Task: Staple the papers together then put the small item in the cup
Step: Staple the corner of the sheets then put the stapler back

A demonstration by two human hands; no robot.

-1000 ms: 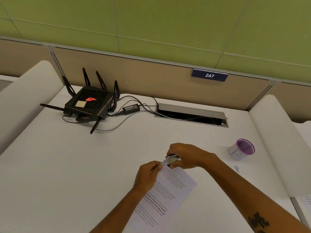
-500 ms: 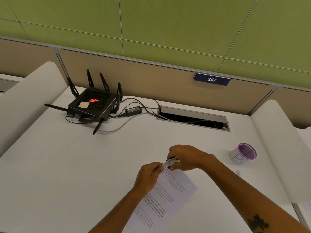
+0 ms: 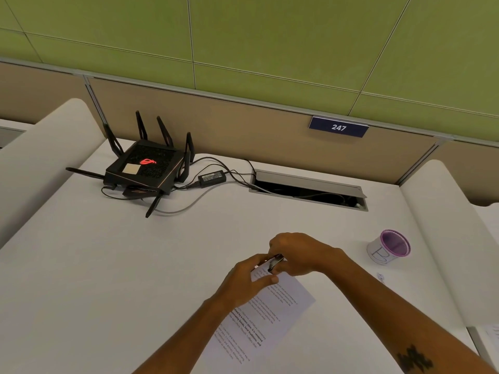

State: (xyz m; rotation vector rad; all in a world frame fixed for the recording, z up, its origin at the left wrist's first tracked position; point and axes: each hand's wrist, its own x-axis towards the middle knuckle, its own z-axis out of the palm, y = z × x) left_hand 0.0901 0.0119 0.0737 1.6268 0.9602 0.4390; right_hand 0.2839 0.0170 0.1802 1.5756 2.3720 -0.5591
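Observation:
Printed papers lie on the white desk in front of me, their far corner raised between my hands. My right hand is closed over a small dark stapler at that top corner. My left hand pinches the papers just beside the stapler, fingers partly spread over the sheet. A white cup with a purple rim stands to the right. A small pale item lies on the desk just in front of the cup; I cannot make out what it is.
A black router with antennas and its power brick with cables sit at the back left. An open cable slot runs along the back edge. Curved white dividers flank the desk on both sides.
My left hand's fingers have spread over the paper's corner and both hands have drawn closer around the stapler. The view has shifted slightly downward.

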